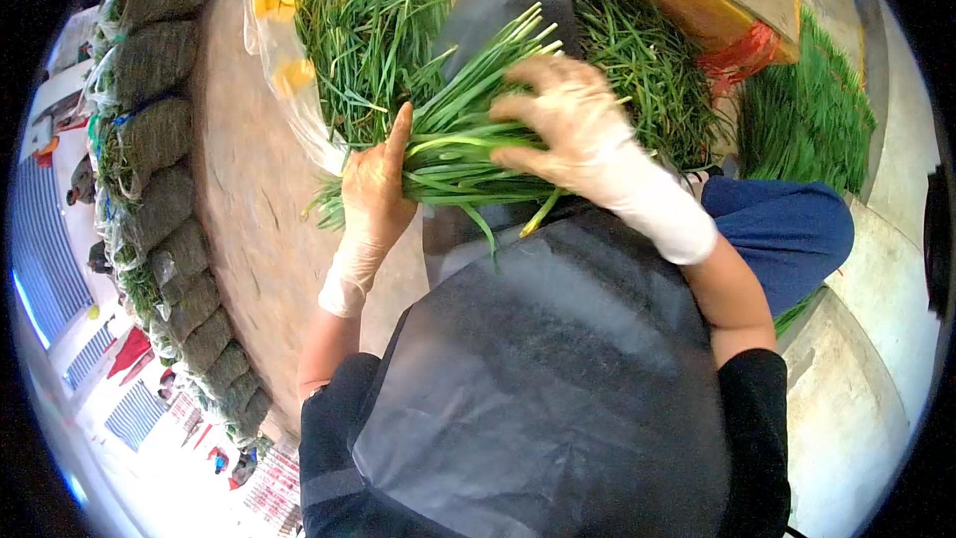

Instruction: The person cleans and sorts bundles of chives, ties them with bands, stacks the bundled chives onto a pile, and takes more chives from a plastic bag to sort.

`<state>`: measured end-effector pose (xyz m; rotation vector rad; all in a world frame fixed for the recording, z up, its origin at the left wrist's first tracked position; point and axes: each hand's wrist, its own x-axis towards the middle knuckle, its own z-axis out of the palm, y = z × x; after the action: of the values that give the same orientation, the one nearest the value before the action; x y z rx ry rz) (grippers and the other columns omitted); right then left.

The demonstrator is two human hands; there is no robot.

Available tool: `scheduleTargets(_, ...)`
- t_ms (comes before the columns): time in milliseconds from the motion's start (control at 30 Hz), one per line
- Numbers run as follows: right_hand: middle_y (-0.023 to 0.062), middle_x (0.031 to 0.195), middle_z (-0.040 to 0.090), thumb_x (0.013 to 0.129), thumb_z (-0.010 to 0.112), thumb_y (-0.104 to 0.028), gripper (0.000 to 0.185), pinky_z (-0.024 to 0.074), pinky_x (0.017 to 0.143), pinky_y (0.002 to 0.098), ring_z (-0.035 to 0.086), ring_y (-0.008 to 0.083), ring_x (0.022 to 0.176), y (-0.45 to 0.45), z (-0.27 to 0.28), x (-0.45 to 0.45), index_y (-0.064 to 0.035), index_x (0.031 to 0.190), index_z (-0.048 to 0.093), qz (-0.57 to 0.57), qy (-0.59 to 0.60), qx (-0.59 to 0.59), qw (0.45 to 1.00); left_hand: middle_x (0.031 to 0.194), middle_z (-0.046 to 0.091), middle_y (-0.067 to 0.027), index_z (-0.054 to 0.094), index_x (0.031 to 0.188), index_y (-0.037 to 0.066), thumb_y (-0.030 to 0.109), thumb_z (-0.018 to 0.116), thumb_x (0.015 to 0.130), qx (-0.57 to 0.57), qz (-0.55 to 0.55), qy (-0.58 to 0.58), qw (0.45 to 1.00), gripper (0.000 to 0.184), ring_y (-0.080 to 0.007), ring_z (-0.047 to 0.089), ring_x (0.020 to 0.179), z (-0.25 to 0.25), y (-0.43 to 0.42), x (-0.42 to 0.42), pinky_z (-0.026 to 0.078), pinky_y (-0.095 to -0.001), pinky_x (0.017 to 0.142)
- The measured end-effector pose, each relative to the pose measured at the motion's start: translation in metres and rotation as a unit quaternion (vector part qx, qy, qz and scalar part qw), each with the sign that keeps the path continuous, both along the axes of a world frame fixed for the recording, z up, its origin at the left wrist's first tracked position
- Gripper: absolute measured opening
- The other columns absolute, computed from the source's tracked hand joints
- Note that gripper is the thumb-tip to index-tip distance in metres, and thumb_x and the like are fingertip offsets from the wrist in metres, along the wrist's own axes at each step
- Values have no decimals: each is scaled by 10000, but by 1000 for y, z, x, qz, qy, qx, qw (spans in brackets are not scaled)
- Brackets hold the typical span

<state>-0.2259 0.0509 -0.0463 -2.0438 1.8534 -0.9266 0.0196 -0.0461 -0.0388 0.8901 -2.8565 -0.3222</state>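
Note:
A bunch of long green stalks with pale cut ends (pixel 463 144) lies across my lap, over a black apron (pixel 558 369). My left hand (pixel 376 179), in a thin glove, is wrapped round the leafy left part of the bunch, thumb pointing up. Over the right part, my right hand (pixel 563 120), also gloved, has its fingers spread and slightly blurred, close above the stalks. One yellowish leaf (pixel 541 214) hangs from the bunch near my right wrist.
Beyond the bunch are a clear plastic bag (pixel 284 65) of loose greens and a dark green heap (pixel 637 70). Red ties (pixel 742 58) lie by upright green bundles (pixel 807 110) at right. Packed sacks (pixel 159 144) line the left.

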Motion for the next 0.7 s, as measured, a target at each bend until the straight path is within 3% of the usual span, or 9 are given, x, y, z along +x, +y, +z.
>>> scheduleTargets(100,75,878,658,810,673,-319,278,461,837,332,623,188,885,-12,-10,7,-42,834,678,-40,-397,104,911,926,618,-140,246,1469,134,77,709,682,19,59,-54,997,914,-326,589,751,0,0,1,472,-410,690)
scheduleTargets(267,-3,722,584,896,600,-235,206,457,697,229,557,102,732,0,1,-54,-43,944,659,-125,-687,109,708,1086,647,-146,216,1475,136,67,683,736,69,78,-27,994,877,-339,641,915,-3,-1,6,518,-409,742)
scheduleTargets(300,-11,723,567,908,586,-263,233,446,681,220,534,94,715,8,-7,-76,-46,952,656,-151,-598,83,783,1091,644,-152,228,1473,146,61,677,743,74,71,-34,994,861,-347,637,922,-5,-1,6,517,-416,747)
scheduleTargets(400,-17,780,550,932,560,-320,297,429,659,238,479,86,674,30,-31,-144,-50,1022,644,-96,-626,117,765,1064,641,-160,272,1468,204,37,671,748,101,90,-57,989,840,-334,633,925,-5,2,2,506,-390,779)
scheduleTargets(467,103,1112,604,889,580,-460,539,431,890,288,570,159,1004,33,-60,-135,-82,1271,537,-193,-157,204,947,1192,616,-146,348,1443,207,42,670,776,248,105,50,962,758,-269,632,1032,0,1,-3,489,-327,863)
scheduleTargets(533,144,1261,539,868,584,-494,667,380,997,321,498,209,1183,31,-27,-107,-95,1378,425,-91,-373,225,896,1154,641,-42,488,1352,143,29,715,753,479,181,107,852,651,-128,583,1021,6,-6,0,456,-271,911)
scheduleTargets(567,138,1260,530,866,619,-407,711,373,1005,331,491,211,1177,26,-35,-92,-118,1441,319,-37,-615,219,757,1110,646,-27,524,1299,108,20,724,736,539,220,74,810,604,-122,577,993,12,-12,0,459,-269,900)
scheduleTargets(667,120,1206,563,823,694,-253,616,407,925,279,507,156,1077,8,-13,-49,-85,1356,432,-82,-437,122,888,1043,649,-15,577,1199,55,20,736,696,627,237,24,742,529,-122,581,930,40,-22,-5,475,-273,850)
scheduleTargets(700,79,1090,622,814,699,-245,464,418,887,266,542,144,984,5,-6,-57,-28,1200,562,-133,-506,165,836,1019,647,-18,594,1152,37,28,739,673,659,216,7,720,501,-128,590,894,47,-24,-8,488,-278,810)
